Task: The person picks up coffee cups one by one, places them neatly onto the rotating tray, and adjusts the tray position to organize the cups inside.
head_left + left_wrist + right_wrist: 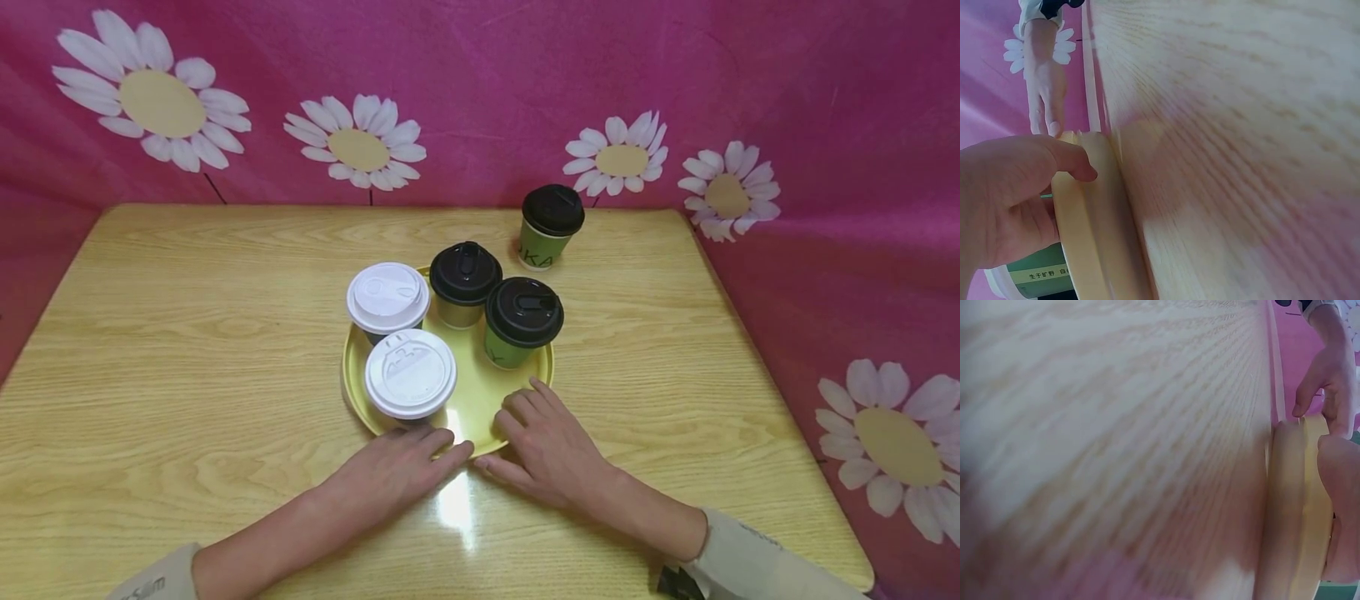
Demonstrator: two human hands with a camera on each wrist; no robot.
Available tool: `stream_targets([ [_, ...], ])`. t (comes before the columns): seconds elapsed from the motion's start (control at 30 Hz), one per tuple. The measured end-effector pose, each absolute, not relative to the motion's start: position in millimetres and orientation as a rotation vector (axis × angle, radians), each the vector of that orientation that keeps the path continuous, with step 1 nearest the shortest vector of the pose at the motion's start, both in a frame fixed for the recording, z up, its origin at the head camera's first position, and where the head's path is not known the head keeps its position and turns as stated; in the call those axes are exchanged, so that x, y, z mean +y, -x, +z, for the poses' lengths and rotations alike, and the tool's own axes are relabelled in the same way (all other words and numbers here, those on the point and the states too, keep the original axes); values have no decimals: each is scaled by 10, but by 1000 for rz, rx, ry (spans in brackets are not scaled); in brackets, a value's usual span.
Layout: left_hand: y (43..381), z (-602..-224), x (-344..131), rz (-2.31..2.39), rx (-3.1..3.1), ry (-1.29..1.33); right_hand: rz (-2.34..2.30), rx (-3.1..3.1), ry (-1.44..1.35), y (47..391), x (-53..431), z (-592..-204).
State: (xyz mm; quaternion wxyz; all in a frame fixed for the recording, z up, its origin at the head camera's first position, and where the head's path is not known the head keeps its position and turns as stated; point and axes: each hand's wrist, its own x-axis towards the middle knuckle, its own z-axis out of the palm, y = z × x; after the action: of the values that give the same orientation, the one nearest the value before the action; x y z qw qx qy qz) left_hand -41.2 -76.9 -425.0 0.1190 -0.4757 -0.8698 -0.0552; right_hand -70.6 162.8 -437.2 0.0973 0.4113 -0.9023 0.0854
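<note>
A round yellow tray (474, 396) lies on the table, with several lidded paper cups on it. At its near left edge, my left hand (397, 467) grips the rim, thumb outside and fingers over the inner side in the left wrist view. My right hand (551, 450) pinches the near right rim the same way. Close ahead of the left hand stands a white-lidded cup (411, 373), with another white-lidded cup (388, 296) behind it. Beyond the right hand is a green cup with a black lid (524, 312), beside another black-lidded cup (466, 273) at the back.
Off the tray, a green black-lidded cup (552, 225) stands upright near the table's back edge. The wood-grain table (187, 333) meets a pink cloth (480, 83) with white daisies behind and at the sides.
</note>
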Motion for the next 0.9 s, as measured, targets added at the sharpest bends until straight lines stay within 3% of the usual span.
stream_targets([
  [0.67,425,-4251,-771,-152,-2546,1398,132,-2637,-1147,727,1713,-4187],
  [0.9,427,-4253,-767,-126,-2547,1402,299,-2210,-1101,790,1742,-3959],
])
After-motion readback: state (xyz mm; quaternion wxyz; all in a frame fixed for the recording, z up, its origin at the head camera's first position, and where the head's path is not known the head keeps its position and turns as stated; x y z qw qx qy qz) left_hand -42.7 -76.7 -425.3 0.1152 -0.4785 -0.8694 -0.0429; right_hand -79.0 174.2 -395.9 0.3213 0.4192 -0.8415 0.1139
